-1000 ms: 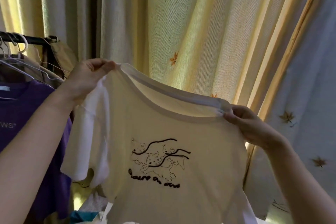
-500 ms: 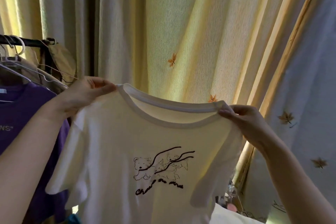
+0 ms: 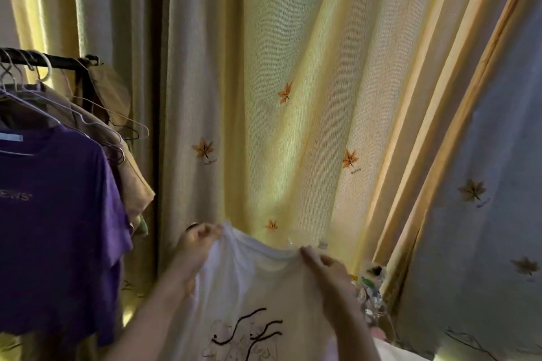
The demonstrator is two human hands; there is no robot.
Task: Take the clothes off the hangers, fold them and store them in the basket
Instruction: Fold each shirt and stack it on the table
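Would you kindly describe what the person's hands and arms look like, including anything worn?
The left hand and right hand are bare: no gloves, rings or watch show. The arms are uncovered as far as the frame shows, with no sleeves in view. Motion blur hides finer detail.

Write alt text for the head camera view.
The left hand and right hand hold up a white printed T-shirt by its neckline in front of yellow leaf-patterned curtains. At left, a purple T-shirt hangs from a black rail.

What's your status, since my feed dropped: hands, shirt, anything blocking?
Left hand, right hand both pinch white T-shirt at neckline. Shirt held up, unfolded. Purple T-shirt hangs apart at left; basket not in view.
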